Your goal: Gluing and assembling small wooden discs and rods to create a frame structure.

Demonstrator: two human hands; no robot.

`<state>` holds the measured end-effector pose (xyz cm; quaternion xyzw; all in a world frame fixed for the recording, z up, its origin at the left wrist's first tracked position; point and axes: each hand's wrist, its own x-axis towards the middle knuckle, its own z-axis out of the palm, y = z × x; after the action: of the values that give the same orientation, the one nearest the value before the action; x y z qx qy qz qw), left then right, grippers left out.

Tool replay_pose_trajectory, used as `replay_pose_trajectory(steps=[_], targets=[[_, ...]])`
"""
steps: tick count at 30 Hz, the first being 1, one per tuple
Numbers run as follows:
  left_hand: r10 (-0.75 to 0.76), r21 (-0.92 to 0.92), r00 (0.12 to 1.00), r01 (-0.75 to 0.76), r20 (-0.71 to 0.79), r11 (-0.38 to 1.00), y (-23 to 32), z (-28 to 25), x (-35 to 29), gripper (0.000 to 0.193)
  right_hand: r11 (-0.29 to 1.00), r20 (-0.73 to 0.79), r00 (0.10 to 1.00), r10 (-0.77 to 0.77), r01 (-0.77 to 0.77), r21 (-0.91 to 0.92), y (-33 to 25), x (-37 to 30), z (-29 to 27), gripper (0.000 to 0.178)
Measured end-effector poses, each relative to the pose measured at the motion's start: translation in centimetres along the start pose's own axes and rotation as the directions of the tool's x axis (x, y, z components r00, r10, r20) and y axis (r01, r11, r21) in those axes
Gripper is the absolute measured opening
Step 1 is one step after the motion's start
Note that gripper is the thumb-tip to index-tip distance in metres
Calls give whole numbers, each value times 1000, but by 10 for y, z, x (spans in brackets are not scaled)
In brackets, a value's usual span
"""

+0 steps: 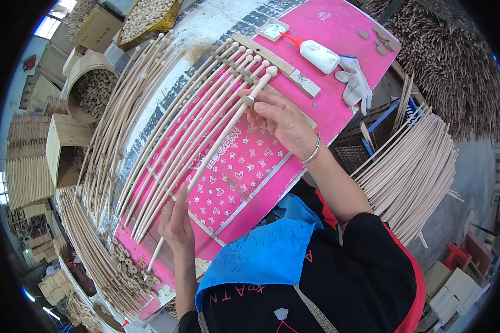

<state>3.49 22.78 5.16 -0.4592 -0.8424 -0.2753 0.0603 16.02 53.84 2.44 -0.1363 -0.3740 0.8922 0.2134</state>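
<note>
A long pale wooden stick (218, 145) with a round ball at its upper end slants across the pink tabletop. A small wooden ring (248, 101) sits around it just below the ball. My right hand (278, 116) is closed at the ring, thumb and fingers pinching the stick there. Lower down, my left hand (177, 225) has its fingers around the same stick. To its left lie several similar ball-ended sticks (197, 114), side by side, their upper ends across a notched wooden strip (236, 67).
A white glue bottle (319, 56) with a red nozzle, a white glove (354, 83) and several wooden discs (380, 41) lie at the far right. More sticks (114, 127) lie left. A yellow tray of wooden balls (147, 19) stands behind. Stick bundles (408, 172) stand right.
</note>
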Motion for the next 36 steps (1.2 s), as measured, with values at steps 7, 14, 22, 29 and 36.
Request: replay_pose_trajectory(steps=[7, 14, 22, 29, 36], targets=[[4, 68, 997, -9, 75, 998, -1, 14, 0, 53, 956, -227, 972, 61, -122, -268, 10, -1, -20, 40], [-27, 32, 991, 23, 129, 999, -8, 27, 4, 54, 959, -268, 961, 71, -140, -248, 5, -3, -31, 30], [-28, 68, 987, 17, 160, 998, -12, 53, 19, 53, 659, -362, 892, -271, -103, -745, 3, 6, -43, 22], [-70, -6, 983, 72, 171, 997, -14, 72, 35, 49, 434, -238, 832, -500, 3, -901, 10, -24, -53, 15], [-27, 50, 986, 19, 163, 999, -21, 83, 38, 54, 396, -233, 851, -471, -32, -918, 16, -24, -57, 13]])
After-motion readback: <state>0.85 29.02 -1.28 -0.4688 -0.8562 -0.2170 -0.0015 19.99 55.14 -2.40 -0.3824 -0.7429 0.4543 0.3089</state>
